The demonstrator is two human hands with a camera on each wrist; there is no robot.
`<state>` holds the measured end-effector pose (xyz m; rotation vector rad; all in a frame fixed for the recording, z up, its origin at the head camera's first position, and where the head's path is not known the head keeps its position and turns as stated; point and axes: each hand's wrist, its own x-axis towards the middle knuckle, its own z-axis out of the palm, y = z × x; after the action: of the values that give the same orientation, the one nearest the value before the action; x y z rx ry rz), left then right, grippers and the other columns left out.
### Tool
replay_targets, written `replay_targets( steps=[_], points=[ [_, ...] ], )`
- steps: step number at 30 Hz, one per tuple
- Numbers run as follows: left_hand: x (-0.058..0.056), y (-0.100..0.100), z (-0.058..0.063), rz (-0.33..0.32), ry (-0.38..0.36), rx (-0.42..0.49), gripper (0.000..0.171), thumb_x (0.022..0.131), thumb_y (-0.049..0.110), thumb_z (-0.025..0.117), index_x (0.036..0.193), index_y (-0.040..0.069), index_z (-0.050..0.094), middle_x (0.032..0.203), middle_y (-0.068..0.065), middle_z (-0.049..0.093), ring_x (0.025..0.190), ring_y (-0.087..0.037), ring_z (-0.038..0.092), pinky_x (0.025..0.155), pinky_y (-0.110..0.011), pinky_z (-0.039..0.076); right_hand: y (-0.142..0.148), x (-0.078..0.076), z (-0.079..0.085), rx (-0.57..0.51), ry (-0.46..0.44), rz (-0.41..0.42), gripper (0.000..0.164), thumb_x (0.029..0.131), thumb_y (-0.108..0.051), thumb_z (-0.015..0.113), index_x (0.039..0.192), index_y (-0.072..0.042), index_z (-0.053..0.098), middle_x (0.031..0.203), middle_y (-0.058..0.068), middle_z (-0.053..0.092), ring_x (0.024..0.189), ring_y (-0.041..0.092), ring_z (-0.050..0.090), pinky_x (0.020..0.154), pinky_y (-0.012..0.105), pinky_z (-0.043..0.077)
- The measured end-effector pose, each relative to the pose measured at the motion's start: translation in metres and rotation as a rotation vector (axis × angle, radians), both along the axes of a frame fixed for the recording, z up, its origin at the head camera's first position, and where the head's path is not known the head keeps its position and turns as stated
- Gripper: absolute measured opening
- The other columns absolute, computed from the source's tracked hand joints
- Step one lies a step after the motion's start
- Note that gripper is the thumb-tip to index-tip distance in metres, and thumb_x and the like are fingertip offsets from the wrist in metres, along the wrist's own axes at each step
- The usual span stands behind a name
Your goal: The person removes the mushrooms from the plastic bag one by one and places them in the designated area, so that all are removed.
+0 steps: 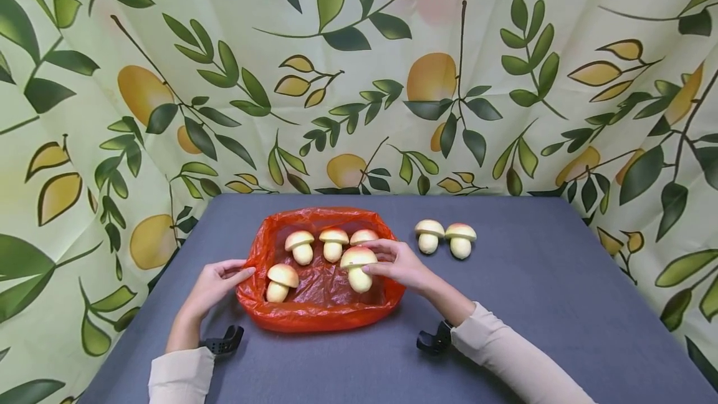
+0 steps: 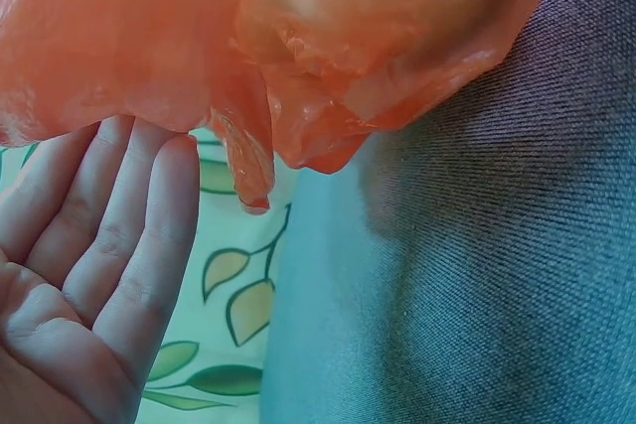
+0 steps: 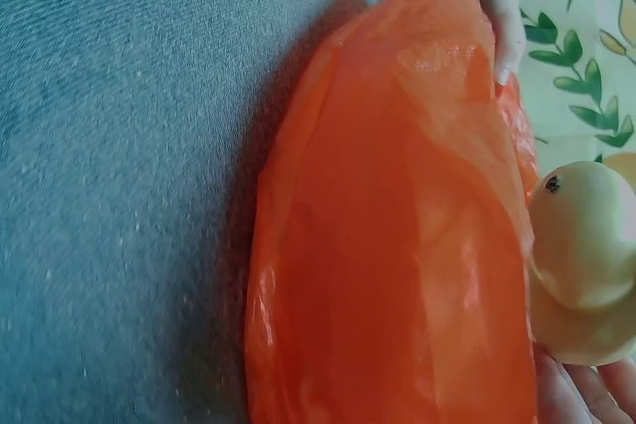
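Note:
My right hand (image 1: 401, 263) pinches a toy mushroom (image 1: 359, 269) with a pale yellow stem and a cap tinged red, held over the right part of an open red plastic bag (image 1: 320, 317). In the right wrist view this mushroom (image 3: 581, 235) shows its stem end, with fingertips at the cap. My left hand (image 1: 219, 282) holds the bag's left rim between thumb and fingers; in the left wrist view the fingers (image 2: 139, 235) reach up behind the plastic. Inside the bag lie several more mushrooms, one (image 1: 282, 282) at the front left and others (image 1: 333, 243) along the back.
Two mushrooms, one (image 1: 429, 235) beside the other (image 1: 461, 240), stand on the grey-blue table (image 1: 533, 304) right of the bag. A leaf-and-fruit patterned cloth (image 1: 359, 80) hangs behind the table. Black wrist devices, one (image 1: 224, 341) on the left and one (image 1: 434, 338) on the right, sit at the wrists.

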<state>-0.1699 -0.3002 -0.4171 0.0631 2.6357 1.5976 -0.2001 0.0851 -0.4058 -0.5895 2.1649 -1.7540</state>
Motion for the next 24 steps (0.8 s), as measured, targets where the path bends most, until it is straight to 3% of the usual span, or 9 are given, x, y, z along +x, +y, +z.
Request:
replay_targets(
  steps=[7, 24],
  points=[
    [-0.001, 0.0, -0.002, -0.002, 0.002, 0.022, 0.04, 0.091, 0.016, 0.066, 0.12, -0.01, 0.061, 0.088, 0.013, 0.074, 0.071, 0.005, 0.065, 0.068, -0.017, 0.054, 0.012, 0.0, 0.004, 0.0, -0.02, -0.006, 0.052, 0.085, -0.014, 0.071, 0.131, 0.003, 0.053, 0.127, 0.027, 0.06, 0.111, 0.024, 0.064, 0.085, 0.023, 0.054],
    [0.001, 0.001, 0.001, -0.014, -0.003, 0.01, 0.04, 0.091, 0.016, 0.065, 0.12, -0.011, 0.06, 0.088, 0.012, 0.074, 0.07, 0.005, 0.065, 0.067, -0.018, 0.054, 0.044, -0.003, 0.012, -0.037, -0.005, -0.054, 0.053, 0.086, -0.012, 0.07, 0.134, 0.002, 0.051, 0.133, 0.024, 0.057, 0.102, -0.002, 0.063, 0.086, 0.017, 0.051]
  ],
)
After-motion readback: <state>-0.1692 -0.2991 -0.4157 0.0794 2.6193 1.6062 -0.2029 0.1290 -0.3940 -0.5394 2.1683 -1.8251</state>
